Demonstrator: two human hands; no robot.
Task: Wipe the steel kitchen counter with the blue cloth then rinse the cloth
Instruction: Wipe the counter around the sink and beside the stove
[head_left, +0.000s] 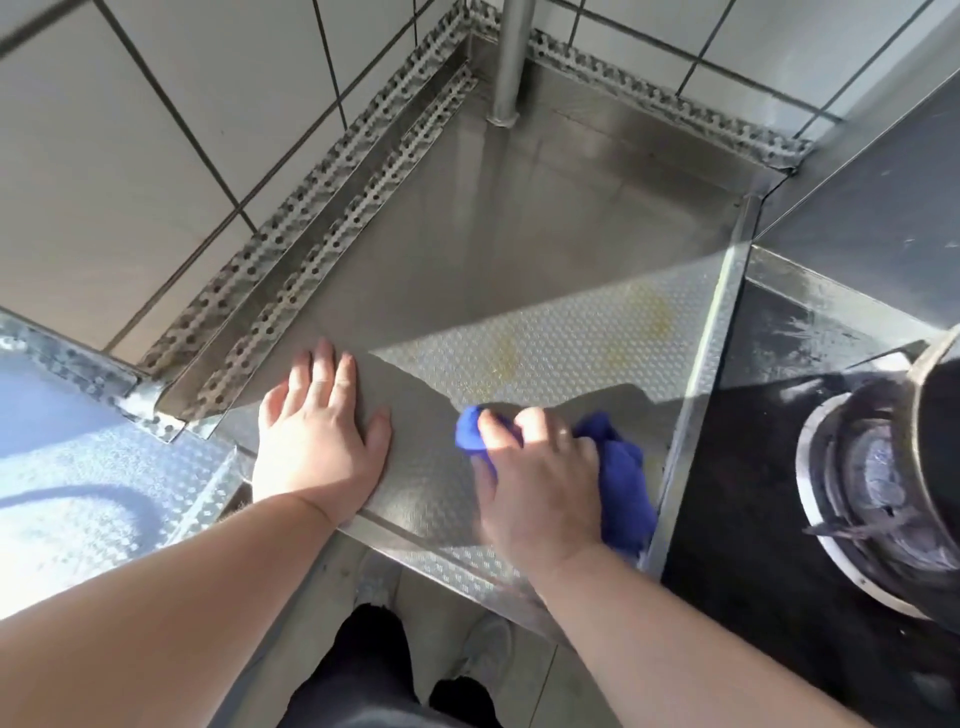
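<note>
White tiled walls (156, 156); slanting sunlight

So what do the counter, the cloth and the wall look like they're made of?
Counter: likely stainless steel, dimple-embossed, dull grey sheen. Blue cloth: soft fabric, bunched in the right hand; weave unclear. Wall: glossy pale tiles, probably ceramic, dark grout lines.

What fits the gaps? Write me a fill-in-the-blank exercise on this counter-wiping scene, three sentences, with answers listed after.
1. The right hand grips a bunched cloth whose colour is ____.
2. The left hand lies ____ on the steel counter, fingers spread and holding nothing.
3. Yellowish stains show on the sunlit counter beyond the cloth, towards the ____ wall.

Missing words: blue; flat; tiled
</note>
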